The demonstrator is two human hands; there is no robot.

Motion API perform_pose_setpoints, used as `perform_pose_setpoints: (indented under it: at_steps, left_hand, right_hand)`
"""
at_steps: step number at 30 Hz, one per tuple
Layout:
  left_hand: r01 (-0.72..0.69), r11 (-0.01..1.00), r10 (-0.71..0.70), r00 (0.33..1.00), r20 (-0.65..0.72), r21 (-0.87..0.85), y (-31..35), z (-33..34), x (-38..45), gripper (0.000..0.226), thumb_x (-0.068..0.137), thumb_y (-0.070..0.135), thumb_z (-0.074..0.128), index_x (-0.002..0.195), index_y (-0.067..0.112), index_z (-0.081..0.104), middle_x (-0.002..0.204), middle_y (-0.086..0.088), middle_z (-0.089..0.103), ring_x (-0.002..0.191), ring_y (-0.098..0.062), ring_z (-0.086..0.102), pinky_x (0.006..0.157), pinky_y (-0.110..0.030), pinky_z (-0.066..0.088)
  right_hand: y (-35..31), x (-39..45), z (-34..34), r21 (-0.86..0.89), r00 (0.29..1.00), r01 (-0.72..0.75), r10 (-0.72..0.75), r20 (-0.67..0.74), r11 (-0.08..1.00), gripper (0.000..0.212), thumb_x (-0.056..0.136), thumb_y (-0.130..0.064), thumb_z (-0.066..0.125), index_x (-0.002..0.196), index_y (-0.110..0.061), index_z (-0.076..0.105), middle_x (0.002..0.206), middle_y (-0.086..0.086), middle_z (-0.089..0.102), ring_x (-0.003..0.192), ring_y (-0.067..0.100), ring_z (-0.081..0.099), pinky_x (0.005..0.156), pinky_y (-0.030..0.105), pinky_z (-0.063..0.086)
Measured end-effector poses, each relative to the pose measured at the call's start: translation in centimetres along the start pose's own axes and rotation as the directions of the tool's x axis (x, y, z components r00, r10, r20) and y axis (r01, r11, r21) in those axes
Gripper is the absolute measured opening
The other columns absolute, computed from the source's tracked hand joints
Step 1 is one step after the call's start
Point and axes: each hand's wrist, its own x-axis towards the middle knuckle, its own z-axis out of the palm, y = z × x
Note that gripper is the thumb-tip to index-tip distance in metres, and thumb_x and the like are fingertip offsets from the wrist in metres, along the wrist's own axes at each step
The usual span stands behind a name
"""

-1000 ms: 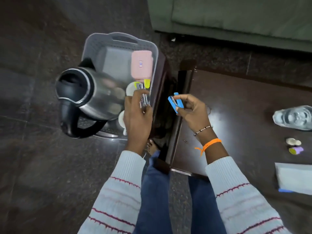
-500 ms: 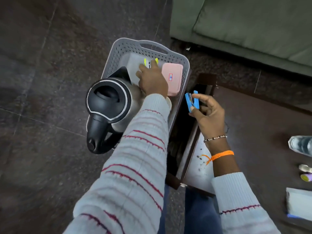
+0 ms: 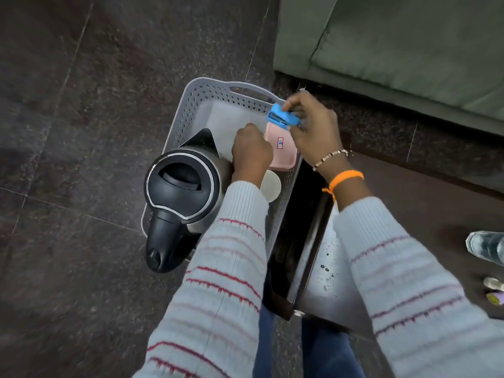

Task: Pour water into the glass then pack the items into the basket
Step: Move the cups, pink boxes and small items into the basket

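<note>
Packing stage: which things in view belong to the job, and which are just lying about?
Job:
- basket
- kettle, in the basket
- pink box, in the basket
- blue stapler, in right hand
- left hand, inside the basket
- glass, on the table

Lying about:
- sofa

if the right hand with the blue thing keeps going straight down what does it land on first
Most likely the pink case: the right hand holds the blue stapler directly above its far end inside the grey basket. Height above it is unclear.

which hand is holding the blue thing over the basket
The right hand, wearing the orange band, pinches the blue stapler; the left hand is a fist down inside the basket.
</note>
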Motion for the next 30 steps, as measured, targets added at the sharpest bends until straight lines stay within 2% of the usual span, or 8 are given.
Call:
perform_pose_setpoints:
  at_steps: [3,7,11,16,21,24,28,30]
  left_hand:
    - [0.026,0.992,-0.024,1.000,0.015,-0.124,-0.1,0.0,-0.5,0.040,0.088,-0.003,0.037,0.127,-0.002,0.045,0.136,-0.019,0.048,0.127,-0.031,0.044,0.099,-0.032,0.035]
    - [0.042,0.981,-0.039,0.999,0.023,-0.189,-0.2,0.0,-0.7,0.041,0.086,-0.004,0.035,0.125,-0.001,0.046,0.135,-0.019,0.048,0.125,-0.032,0.044,0.099,-0.034,0.036]
    - [0.024,0.977,-0.017,0.999,0.032,-0.212,-0.4,0.2,-0.7,0.043,0.087,-0.003,0.037,0.129,0.001,0.045,0.136,-0.018,0.047,0.126,-0.031,0.044,0.100,-0.033,0.035]
    - [-0.079,0.951,0.043,0.991,-0.125,-0.300,-0.5,0.5,-1.8,0.046,0.086,-0.005,0.039,0.129,0.007,0.049,0.133,-0.013,0.051,0.121,-0.024,0.049,0.094,-0.020,0.032]
    - [-0.188,0.894,0.104,0.970,-0.220,-0.407,0.2,1.3,-5.0,0.034,0.085,-0.003,0.046,0.116,0.007,0.057,0.116,-0.010,0.063,0.103,-0.017,0.059,0.091,-0.022,0.042]
    - [-0.189,0.877,0.114,0.975,-0.191,-0.441,0.8,3.3,-7.4,0.027,0.087,-0.001,0.049,0.109,0.007,0.061,0.108,-0.010,0.066,0.099,-0.020,0.062,0.091,-0.026,0.046]
    - [-0.176,0.884,0.159,0.984,-0.076,-0.432,1.3,8.3,-12.3,0.023,0.088,0.001,0.050,0.104,0.012,0.063,0.099,-0.005,0.067,0.099,-0.019,0.063,0.093,-0.028,0.047]
    - [-0.157,0.896,0.160,0.987,-0.027,-0.416,0.7,10.2,-13.9,0.022,0.088,0.002,0.050,0.100,0.016,0.064,0.094,-0.001,0.067,0.095,-0.017,0.064,0.093,-0.030,0.049]
  right_hand:
    - [-0.2,2.9,1.7,-0.173,0.993,0.080,-0.064,0.099,0.982,0.041,0.068,0.011,0.043,0.098,-0.012,0.060,0.104,0.006,0.069,0.101,0.028,0.060,0.084,0.038,0.049]
    - [0.1,5.2,3.6,-0.289,0.985,0.074,-0.025,0.170,0.955,0.041,0.071,0.011,0.040,0.098,-0.012,0.062,0.107,0.010,0.069,0.104,0.031,0.058,0.082,0.035,0.046]
    - [0.7,5.8,3.9,-0.287,0.980,0.011,0.047,0.195,0.958,0.038,0.073,0.009,0.045,0.099,-0.010,0.064,0.108,0.008,0.069,0.104,0.026,0.061,0.085,0.030,0.047]
    - [0.6,3.3,2.0,-0.081,0.999,-0.032,0.032,0.005,0.996,0.032,0.071,0.009,0.045,0.092,-0.003,0.065,0.097,0.011,0.072,0.090,0.020,0.064,0.087,0.034,0.052]
    - [0.6,-2.1,-0.7,0.200,0.982,-0.140,0.161,-0.096,0.970,0.021,0.075,0.012,0.052,0.089,0.002,0.064,0.087,0.010,0.069,0.070,0.006,0.059,0.072,0.013,0.049]
    - [1.4,-6.2,-2.6,0.275,0.962,-0.194,0.237,-0.136,0.942,0.016,0.078,0.008,0.057,0.089,0.000,0.065,0.082,0.003,0.066,0.068,-0.001,0.060,0.068,0.006,0.046]
    - [4.2,-13.0,-6.3,0.348,0.919,-0.271,0.349,-0.183,0.897,0.011,0.081,0.003,0.060,0.088,-0.003,0.066,0.079,0.003,0.065,0.080,0.019,0.066,0.076,0.024,0.051]
    - [5.4,-15.8,-6.9,0.373,0.901,-0.320,0.402,-0.164,0.871,0.011,0.081,0.002,0.061,0.087,-0.005,0.067,0.079,0.001,0.065,0.077,0.016,0.064,0.074,0.021,0.049]
